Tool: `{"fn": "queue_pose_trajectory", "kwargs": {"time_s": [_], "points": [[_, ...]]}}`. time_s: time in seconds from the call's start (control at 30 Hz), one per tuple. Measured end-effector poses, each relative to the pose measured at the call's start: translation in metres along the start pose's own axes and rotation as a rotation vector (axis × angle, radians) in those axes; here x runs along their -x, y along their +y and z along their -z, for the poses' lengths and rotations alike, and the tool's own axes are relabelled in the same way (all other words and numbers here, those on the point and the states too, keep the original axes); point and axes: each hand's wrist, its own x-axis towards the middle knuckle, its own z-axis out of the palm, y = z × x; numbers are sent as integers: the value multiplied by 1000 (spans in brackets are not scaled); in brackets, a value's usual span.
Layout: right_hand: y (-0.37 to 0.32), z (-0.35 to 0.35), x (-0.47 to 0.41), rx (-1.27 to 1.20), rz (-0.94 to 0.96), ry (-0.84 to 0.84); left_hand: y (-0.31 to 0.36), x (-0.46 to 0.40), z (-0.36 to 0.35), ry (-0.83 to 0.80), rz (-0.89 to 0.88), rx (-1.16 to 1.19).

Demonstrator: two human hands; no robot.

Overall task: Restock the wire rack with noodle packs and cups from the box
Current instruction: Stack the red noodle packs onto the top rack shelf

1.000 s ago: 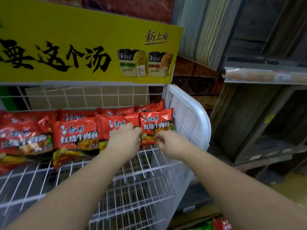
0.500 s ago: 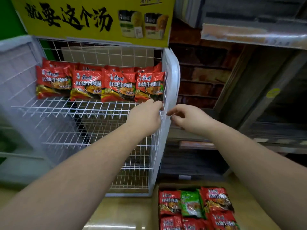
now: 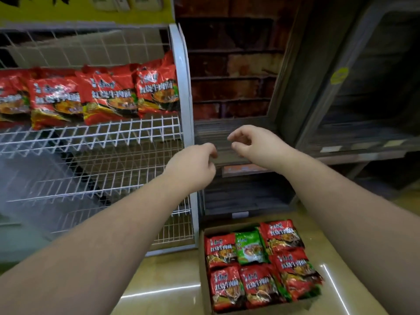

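While raised, hands [image 3: 223, 155] empty, fingers loosely curled

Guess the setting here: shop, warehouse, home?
Most likely a small grocery shop. A white wire rack under a yellow promo sign displays red noodle packs, and an open box of more packs sits on the floor beside it.

Both arms reach forward, left grip [image 3: 193, 169] and right grip [image 3: 254, 145] loosely curled, empty.
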Motion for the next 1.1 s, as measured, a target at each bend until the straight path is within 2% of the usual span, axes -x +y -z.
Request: {"fn": "queue_pose_trajectory", "kwargs": {"time_s": [0.2, 0.53, 0.7, 0.83, 0.97, 1.1], "points": [[87, -58, 8, -9, -149, -87, -8, -13, -114, -99, -16, 30], [318, -267, -1, 130, -183, -220, -65, -26, -394, -164, 78, 45], [401, -365, 9, 192, -199, -260, -94, -20, -509, -190, 103, 52], [439, -414, 11, 169, -259, -194, -113, -16, -565, -166, 112, 20], [451, -457, 11, -30, -382, -190, -124, -6, -599, -145, 178, -45], [439, -478, 22, 48, -363, -228, -130, 13, -609, -152, 248, -81]]}}
